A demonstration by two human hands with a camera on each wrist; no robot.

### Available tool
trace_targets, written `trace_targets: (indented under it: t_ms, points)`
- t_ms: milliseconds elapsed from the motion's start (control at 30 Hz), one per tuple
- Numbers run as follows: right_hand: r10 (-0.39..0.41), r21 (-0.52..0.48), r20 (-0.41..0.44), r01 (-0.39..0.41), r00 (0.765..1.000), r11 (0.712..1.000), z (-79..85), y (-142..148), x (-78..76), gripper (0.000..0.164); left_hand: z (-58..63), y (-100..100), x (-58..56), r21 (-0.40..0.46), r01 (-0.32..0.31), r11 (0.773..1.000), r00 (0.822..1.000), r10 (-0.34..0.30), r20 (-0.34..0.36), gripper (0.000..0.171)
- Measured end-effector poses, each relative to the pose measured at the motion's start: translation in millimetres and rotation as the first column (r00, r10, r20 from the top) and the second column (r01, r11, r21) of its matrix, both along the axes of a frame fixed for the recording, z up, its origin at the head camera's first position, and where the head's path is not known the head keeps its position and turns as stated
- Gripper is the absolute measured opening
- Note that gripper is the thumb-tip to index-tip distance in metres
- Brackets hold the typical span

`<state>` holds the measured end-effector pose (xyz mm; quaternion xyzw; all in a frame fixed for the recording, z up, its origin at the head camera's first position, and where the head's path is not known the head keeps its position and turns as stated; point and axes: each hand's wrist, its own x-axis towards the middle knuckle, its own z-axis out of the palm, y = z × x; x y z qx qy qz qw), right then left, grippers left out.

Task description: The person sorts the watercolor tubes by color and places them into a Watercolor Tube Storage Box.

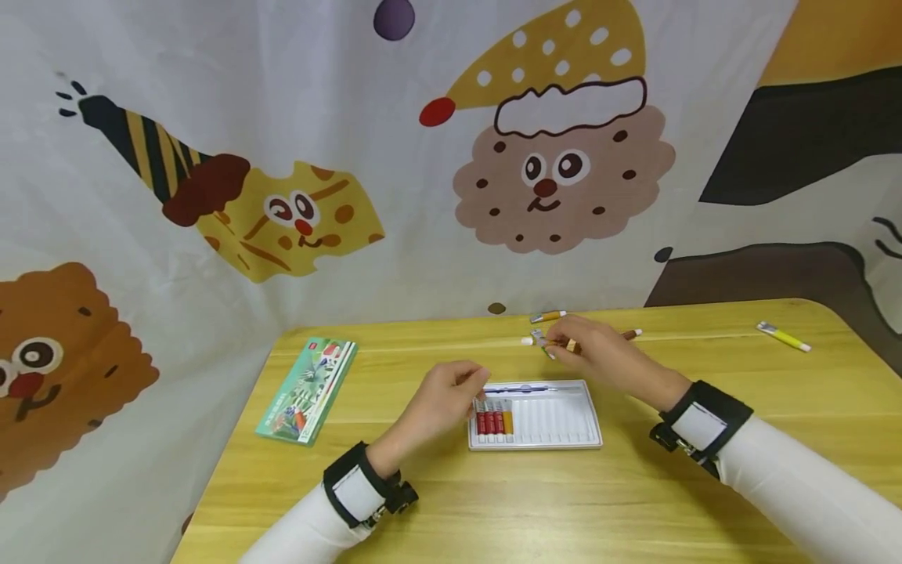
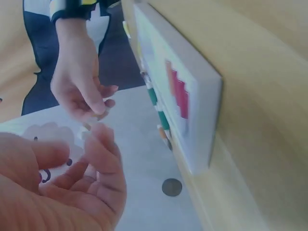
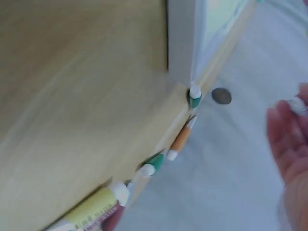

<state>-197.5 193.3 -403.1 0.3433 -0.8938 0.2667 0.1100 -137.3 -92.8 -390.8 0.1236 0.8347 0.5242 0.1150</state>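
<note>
My right hand is over the table behind the tray, its fingertips pinching a small paint tube. In the right wrist view a white end of that tube shows; the fingers hide most of it. My left hand hovers at the left edge of the white plastic tray, fingers loosely bent, with nothing seen between thumb and fingers in the left wrist view. Several red tubes and an orange-yellow tube lie side by side at the tray's left. A blue paintbrush lies along the tray's back slot.
Around the right hand lie more loose tubes: an orange one, a brown one and green ones. A yellow tube lies far right. The green paint box lies on the left. A cartoon-printed curtain hangs behind the table.
</note>
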Motion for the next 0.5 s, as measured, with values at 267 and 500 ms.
trace_targets:
  t_ms: [267,500]
  points:
    - [0.349,0.158,-0.474,-0.312,0.809,0.937,6.6,-10.2,26.4,0.041,9.0,22.3,-1.0,0.100,0.034,0.994,0.981,-0.052,0.188,0.032]
    - [0.444,0.336,-0.550,-0.299,0.708,0.893,9.4,-12.3,35.2,0.043,6.7,33.5,3.3,0.252,0.069,0.965,0.903,-0.167,0.395,0.031]
